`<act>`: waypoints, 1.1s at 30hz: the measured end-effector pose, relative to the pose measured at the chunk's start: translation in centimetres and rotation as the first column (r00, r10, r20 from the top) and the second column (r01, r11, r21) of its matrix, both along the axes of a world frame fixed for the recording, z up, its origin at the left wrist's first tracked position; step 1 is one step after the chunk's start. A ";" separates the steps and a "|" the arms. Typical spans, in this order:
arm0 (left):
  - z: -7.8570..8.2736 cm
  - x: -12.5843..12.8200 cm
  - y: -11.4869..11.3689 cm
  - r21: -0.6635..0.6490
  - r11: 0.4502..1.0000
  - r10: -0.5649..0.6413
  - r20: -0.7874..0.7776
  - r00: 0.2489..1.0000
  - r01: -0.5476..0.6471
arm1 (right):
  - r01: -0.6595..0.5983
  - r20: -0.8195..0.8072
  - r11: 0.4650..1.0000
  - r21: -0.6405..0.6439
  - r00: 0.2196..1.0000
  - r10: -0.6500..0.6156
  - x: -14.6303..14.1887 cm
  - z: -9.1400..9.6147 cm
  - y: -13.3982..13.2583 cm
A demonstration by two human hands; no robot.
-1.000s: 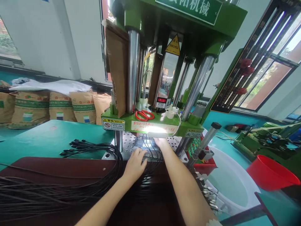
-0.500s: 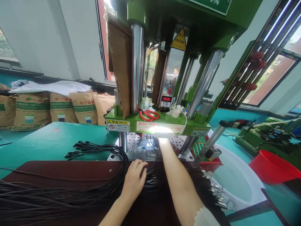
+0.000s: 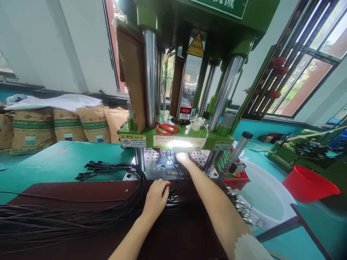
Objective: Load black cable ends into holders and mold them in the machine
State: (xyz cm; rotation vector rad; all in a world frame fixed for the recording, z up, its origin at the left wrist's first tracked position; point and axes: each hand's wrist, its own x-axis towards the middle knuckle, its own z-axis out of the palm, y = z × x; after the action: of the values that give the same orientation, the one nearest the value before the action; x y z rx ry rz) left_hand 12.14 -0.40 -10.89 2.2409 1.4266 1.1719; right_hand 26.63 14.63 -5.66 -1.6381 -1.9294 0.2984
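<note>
Black cables [image 3: 177, 173] run out of a metal mould [image 3: 163, 159] under the green press [image 3: 222, 136]. Beneath its front beam reaches the right hand [image 3: 182, 157], fingertips lost in lamp [image 3: 184, 149] glare; its grip I cannot tell. Before the press, the left hand [image 3: 157, 196] curves loosely, thumb apart from the fingers. Red scissors [image 3: 167, 129] lie on the press, beside upright cardboard [image 3: 132, 76]. Its nameplate [image 3: 221, 5] is cut off; its label [image 3: 132, 141] reads "WARNING". Left of it, sacks [image 3: 35, 126] show "TPE".
</note>
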 end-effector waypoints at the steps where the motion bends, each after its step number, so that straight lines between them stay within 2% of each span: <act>1: -0.1 0.0 0.0 -0.004 1.000 -0.005 -0.008 1.000 0.005 | -0.016 0.067 1.000 -0.018 0.998 0.017 -0.2 -0.2 -0.1; 4: -0.2 -0.2 0.0 -0.015 1.000 -0.004 -0.018 1.000 0.003 | -0.062 0.224 0.996 -0.062 0.972 0.075 -0.7 -0.7 -0.1; 8: -0.1 -0.4 0.1 -0.038 0.999 0.003 -0.026 1.000 -0.004 | -0.089 0.344 0.991 -0.100 0.931 0.118 -1.4 -1.2 0.2; 14: 0.2 0.2 0.2 -0.059 0.998 -0.017 -0.090 0.996 0.011 | -0.096 0.422 0.983 -0.154 0.893 0.153 -1.3 -1.4 0.7; 20: 0.0 0.3 0.0 -0.051 0.998 -0.036 -0.145 0.989 0.028 | -0.135 0.445 0.965 -0.226 0.867 0.225 -0.7 0.1 0.7; 24: -0.2 -0.3 0.1 0.037 0.999 -0.012 -0.080 0.997 0.015 | -0.159 0.426 0.971 -0.176 0.877 0.221 -1.6 1.3 -2.0; 27: 1.2 -0.9 -0.1 0.088 0.995 0.037 0.007 0.999 -0.038 | -0.261 0.397 0.960 -0.105 0.874 0.281 -1.4 2.6 -7.0; 28: 2.0 -1.0 -0.5 0.086 0.995 0.037 0.037 0.999 -0.040 | -0.340 0.367 0.935 -0.104 0.860 0.354 -0.8 3.0 -9.3; 29: 2.7 -1.1 -1.2 0.071 0.997 0.016 0.068 0.998 -0.021 | -0.475 0.287 0.873 -0.112 0.826 0.486 0.2 3.5 -11.9; 31: 3.7 -1.3 -3.6 0.009 0.996 -0.085 0.140 0.987 0.085 | -0.688 0.042 0.700 -0.192 0.707 0.706 3.3 4.1 -17.5; 32: 3.6 -1.5 -5.4 -0.033 0.987 -0.148 0.184 0.972 0.156 | -0.745 -0.075 0.616 -0.256 0.650 0.756 5.4 4.1 -20.5; 33: 3.0 -1.6 -7.4 -0.082 0.973 -0.190 0.230 0.954 0.214 | -0.761 -0.159 0.563 -0.322 0.630 0.760 7.8 3.8 -23.3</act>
State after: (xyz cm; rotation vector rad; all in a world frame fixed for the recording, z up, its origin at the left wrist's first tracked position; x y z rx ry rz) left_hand 10.53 -7.79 -7.91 2.0542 1.1181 1.2034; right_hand 34.48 -8.70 -1.91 -0.8437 -2.6143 1.0577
